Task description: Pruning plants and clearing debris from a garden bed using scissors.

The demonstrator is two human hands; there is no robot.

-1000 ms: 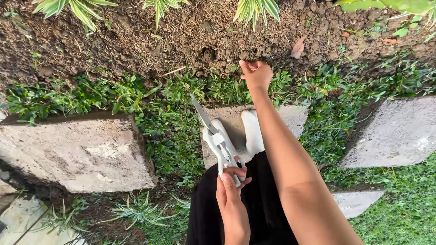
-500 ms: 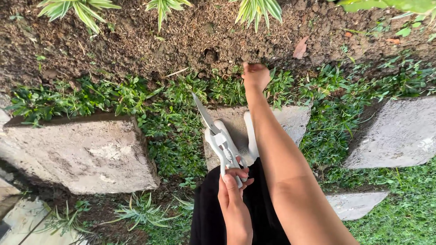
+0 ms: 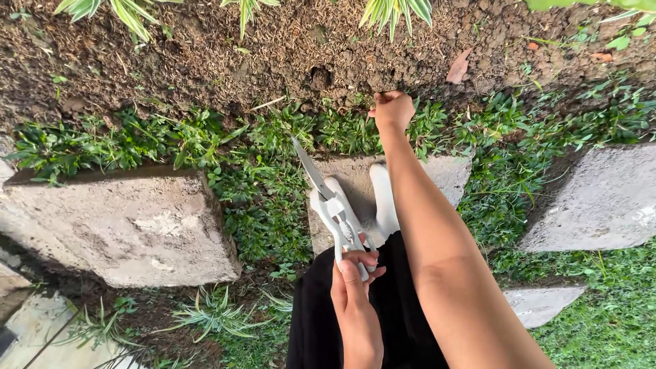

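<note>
My left hand grips the white handles of a pair of garden scissors, low in the middle of the view. Its closed metal blade points up and left over the low green plants. My right arm stretches forward, and my right hand is a closed fist where those plants meet the bare soil. Whether the fist holds anything is hidden. My two white shoes stand on a grey stepping stone.
A large grey stone slab lies at the left and another slab at the right. A small stone sits low right. Striped-leaf plants line the top edge. A dry leaf lies on the soil.
My right hand has curled tighter into a fist at the soil's edge and shifted slightly right. The scissors stay in my left hand, hardly moved.
</note>
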